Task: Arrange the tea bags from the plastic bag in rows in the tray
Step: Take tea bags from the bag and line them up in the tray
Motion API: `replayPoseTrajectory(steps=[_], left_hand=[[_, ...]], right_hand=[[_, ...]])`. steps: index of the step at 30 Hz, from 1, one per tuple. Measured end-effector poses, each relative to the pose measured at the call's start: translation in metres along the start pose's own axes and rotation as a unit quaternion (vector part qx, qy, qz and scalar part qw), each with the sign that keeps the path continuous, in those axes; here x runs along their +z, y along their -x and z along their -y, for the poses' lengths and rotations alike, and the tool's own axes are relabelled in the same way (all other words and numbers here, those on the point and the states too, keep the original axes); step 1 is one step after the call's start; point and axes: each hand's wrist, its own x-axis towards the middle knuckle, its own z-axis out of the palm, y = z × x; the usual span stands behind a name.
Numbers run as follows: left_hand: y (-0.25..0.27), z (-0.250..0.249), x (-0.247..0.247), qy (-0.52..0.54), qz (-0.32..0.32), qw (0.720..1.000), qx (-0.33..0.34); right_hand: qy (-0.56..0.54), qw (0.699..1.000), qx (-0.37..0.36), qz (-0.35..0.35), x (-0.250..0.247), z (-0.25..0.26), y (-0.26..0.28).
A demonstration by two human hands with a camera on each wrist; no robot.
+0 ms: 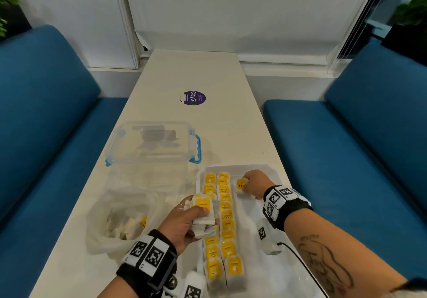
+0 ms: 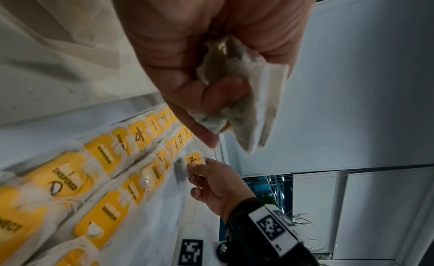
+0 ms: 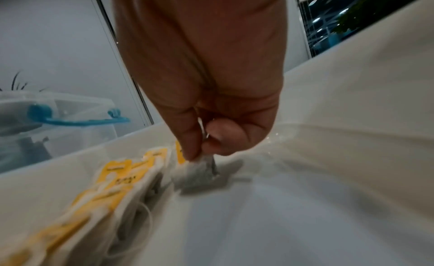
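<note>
A white tray (image 1: 275, 205) holds two rows of tea bags (image 1: 225, 216) with yellow tags along its left side. My right hand (image 1: 248, 183) pinches one tea bag (image 1: 240, 184) by its yellow tag at the tray's far end, right of the two rows; the bag (image 3: 199, 175) touches the tray floor. My left hand (image 1: 191, 219) grips a bunch of tea bags (image 1: 204, 214) above the tray's left edge; the bunch (image 2: 246, 102) shows under the curled fingers in the left wrist view. A crumpled clear plastic bag (image 1: 120, 219) with more tea bags lies left of the tray.
A clear plastic box (image 1: 152, 145) with blue clips stands beyond the plastic bag. A purple round sticker (image 1: 194, 98) sits further up the narrow white table (image 1: 231, 117). Blue benches (image 1: 46, 136) flank both sides. A black cable (image 1: 300, 265) crosses the tray's near right part.
</note>
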Motion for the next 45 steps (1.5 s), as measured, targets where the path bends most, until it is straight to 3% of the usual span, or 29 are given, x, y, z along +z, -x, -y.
replayPoseTrajectory(steps=[7, 17, 24, 26, 30, 32, 36, 45], left_hand=[[-0.007, 0.001, 0.003, 0.002, -0.009, 1.000, -0.010], [-0.010, 0.004, 0.003, 0.010, -0.004, 1.000, -0.008], [-0.011, 0.004, 0.003, 0.006, -0.002, 1.000, 0.000], [-0.010, 0.003, 0.005, 0.008, 0.004, 1.000, 0.004], [-0.007, 0.001, 0.011, 0.002, 0.013, 1.000, 0.014], [-0.004, 0.001, 0.014, 0.000, 0.018, 1.000, 0.022], [0.002, 0.002, 0.019, -0.001, 0.037, 0.999, 0.040], [0.017, 0.016, 0.019, 0.003, 0.058, 0.996, 0.065]], right_hand=[[-0.147, 0.982, 0.037, -0.117, 0.017, -0.001, -0.023], [-0.240, 0.962, 0.039, -0.125, 0.024, -0.001, -0.028], [-0.306, 0.933, 0.013, -0.189, 0.007, 0.001, 0.001], [-0.314, 0.937, -0.038, -0.146, -0.006, 0.010, 0.021], [-0.292, 0.938, -0.178, 0.056, -0.031, 0.029, 0.073], [-0.254, 0.937, -0.216, 0.107, -0.032, 0.036, 0.093], [-0.151, 0.961, -0.216, 0.088, -0.020, 0.042, 0.108], [-0.131, 0.969, -0.206, 0.044, -0.003, 0.041, 0.127]])
